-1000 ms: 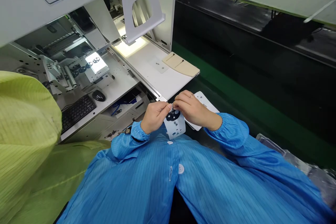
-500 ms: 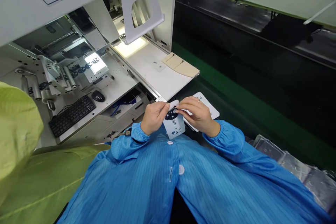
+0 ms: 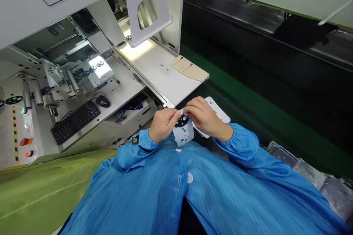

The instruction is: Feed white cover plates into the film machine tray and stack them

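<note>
Both my hands meet just in front of my chest, over my blue coat. My left hand [image 3: 162, 124] pinches the top edge of a small pale sheet [image 3: 184, 134] printed with dark round parts. My right hand [image 3: 204, 117] is closed too, its fingertips pinching the same top edge beside the left thumb, where a small white tab shows. Under my right hand lies a white sheet [image 3: 217, 112] with small dots, partly hidden by the hand.
A white machine stands ahead with a feed tray [image 3: 165, 77] and a beige plate [image 3: 189, 68]. A black keyboard [image 3: 74, 121] and mouse [image 3: 103, 101] sit to the left. Green cloth [image 3: 41, 191] covers the lower left; clear bags [image 3: 317, 176] lie at right.
The person in green at the left has moved out of view, uncovering the machine's lamps. My right hand's fingers came back up to pinch the sheet's top edge.
</note>
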`<state>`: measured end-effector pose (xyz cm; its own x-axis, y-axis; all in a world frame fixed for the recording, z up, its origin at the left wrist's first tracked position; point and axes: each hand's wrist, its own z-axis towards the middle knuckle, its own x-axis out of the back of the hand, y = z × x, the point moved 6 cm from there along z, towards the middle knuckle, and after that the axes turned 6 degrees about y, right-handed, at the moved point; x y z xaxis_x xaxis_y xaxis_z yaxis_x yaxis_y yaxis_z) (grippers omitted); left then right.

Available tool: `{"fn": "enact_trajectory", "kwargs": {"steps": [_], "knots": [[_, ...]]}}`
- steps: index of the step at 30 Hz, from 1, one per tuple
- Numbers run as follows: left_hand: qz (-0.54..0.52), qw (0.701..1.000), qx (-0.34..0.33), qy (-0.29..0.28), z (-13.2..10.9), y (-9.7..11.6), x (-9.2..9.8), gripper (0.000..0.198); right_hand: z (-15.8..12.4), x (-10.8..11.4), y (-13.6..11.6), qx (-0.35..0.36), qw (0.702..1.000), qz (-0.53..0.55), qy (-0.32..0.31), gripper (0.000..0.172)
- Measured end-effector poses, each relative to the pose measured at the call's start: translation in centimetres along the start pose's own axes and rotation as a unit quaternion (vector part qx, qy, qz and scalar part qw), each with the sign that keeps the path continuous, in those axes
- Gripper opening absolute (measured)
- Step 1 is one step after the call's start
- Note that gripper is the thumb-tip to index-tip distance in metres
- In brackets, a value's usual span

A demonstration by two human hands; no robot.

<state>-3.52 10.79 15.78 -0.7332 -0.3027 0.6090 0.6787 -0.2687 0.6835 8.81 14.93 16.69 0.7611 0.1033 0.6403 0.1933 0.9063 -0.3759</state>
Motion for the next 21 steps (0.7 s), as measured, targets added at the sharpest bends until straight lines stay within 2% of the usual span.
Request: {"fn": "enact_trajectory", "kwargs": {"steps": [5, 12, 17, 21], "knots": [[0.002, 0.999, 0.018, 0.032, -0.2, -0.2, 0.1, 0.032, -0.9, -0.6, -0.9, 0.026, 0.998, -0.064, 0.012, 0.019], [0.002, 0.999, 0.014, 0.035, 0.0, -0.3, 0.6, 0.032, -1.0, 1.5, 0.0, -0.017, 0.991, 0.059, 0.116, 0.014], [-0.006, 1.0, 0.001, 0.025, 0.1, 0.0, 0.5, 0.032, -0.2, 1.4, 0.6, 0.0, 0.997, 0.037, 0.069, 0.008], [-0.023, 1.0, -0.009, 0.003, 0.2, 0.2, 0.4, 0.034, 0.3, 1.1, 0.6, 0.004, 0.999, 0.029, 0.023, 0.012]]}}
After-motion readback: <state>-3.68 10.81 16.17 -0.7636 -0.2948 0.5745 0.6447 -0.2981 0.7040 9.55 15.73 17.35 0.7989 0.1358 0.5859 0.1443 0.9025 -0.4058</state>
